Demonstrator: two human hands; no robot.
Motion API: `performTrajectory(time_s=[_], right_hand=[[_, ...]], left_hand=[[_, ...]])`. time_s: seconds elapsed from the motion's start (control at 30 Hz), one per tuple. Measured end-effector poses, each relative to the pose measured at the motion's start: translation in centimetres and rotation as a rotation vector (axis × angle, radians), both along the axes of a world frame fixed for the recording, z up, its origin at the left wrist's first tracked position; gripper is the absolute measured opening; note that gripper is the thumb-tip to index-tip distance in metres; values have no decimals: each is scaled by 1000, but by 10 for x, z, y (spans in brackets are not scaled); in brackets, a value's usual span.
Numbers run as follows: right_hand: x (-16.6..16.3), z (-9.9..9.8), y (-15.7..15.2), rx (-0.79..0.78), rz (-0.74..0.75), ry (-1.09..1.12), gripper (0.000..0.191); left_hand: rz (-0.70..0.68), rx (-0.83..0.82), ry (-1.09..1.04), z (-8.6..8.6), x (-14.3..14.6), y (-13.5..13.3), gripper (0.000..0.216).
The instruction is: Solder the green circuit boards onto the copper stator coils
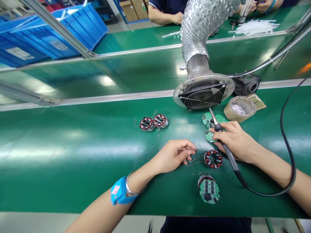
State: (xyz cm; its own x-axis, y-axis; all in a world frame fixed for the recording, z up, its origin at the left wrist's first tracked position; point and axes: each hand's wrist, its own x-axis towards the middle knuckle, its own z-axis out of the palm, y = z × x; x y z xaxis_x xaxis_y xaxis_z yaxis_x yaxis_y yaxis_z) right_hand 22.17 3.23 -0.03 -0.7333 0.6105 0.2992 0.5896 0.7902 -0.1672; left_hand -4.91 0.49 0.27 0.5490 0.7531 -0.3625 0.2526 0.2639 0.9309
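Observation:
My right hand [239, 142] is closed round a soldering iron [229, 155], its metal tip pointing up and away from me. Under and beside those fingers lie several round green circuit boards [211, 136]. My left hand [173, 155] rests on the bench with its fingers curled in. Thin copper wires run from a motor stator [213, 159] to its fingertips; whether they are pinched is hidden. Nearer to me, a motor stator in a metal case carries a tilted green circuit board [209, 191]. Two more wound stators [160, 121] stand side by side beyond my left hand.
A fume extractor fan [204, 97] on a silver duct [201, 29] hangs over the bench [73, 155]. A tub [240, 108] of silvery material and a black iron stand [247, 84] are at the right. Blue crates [55, 35], white tubes [255, 27] and other people's hands are across the divider.

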Motion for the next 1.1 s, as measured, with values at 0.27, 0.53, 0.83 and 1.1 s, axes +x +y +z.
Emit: performTrajectory(time_s=[0.27, 0.53, 0.83, 1.1], right_hand=[[0, 27, -17, 33, 50, 404, 27], [-18, 48, -47, 104, -33, 618, 26], [-18, 43, -66, -54, -153, 478, 34], [-16, 36, -61, -351, -59, 309, 29]], left_hand=[[92, 48, -75, 16, 27, 20, 33], [49, -216, -308, 38, 55, 18, 35], [90, 104, -86, 42, 40, 3, 13], [-176, 632, 32, 5, 3, 16, 12]])
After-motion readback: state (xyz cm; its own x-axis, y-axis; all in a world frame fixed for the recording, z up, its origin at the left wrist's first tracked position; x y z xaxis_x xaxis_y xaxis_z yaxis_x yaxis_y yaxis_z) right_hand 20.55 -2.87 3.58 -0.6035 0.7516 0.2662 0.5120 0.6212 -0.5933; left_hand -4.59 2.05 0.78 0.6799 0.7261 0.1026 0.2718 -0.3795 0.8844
